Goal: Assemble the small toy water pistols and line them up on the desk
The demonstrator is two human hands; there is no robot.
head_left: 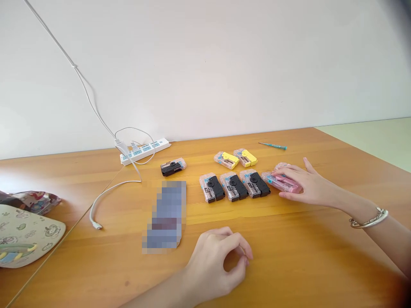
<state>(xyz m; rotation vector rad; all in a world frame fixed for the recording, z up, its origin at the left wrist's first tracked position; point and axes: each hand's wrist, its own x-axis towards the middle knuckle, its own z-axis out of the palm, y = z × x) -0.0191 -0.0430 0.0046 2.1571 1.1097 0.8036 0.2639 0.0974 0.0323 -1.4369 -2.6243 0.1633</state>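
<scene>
My right hand (303, 182) is at the right end of a row of small plastic gadgets, its thumb and fingers around a clear-and-pink gadget (289, 185) that lies on the table. Behind those fingers another clear case (282, 165) partly shows. Directly left lie three clear-and-black gadgets (233, 186), side by side. Two clear-and-yellow ones (229, 160) are farther back. My left hand (221, 261) rests near the table's front, thumb and index finger curled together into a ring with nothing visible in it.
A single black gadget (173, 166) lies apart at the back left. Nearer is a pixelated flat object (167, 214). A white power strip (146, 150) with a loose cable (105, 194) stands by the wall. A teal screwdriver (272, 146) lies at the back right; a patterned bag (30, 235) at far left.
</scene>
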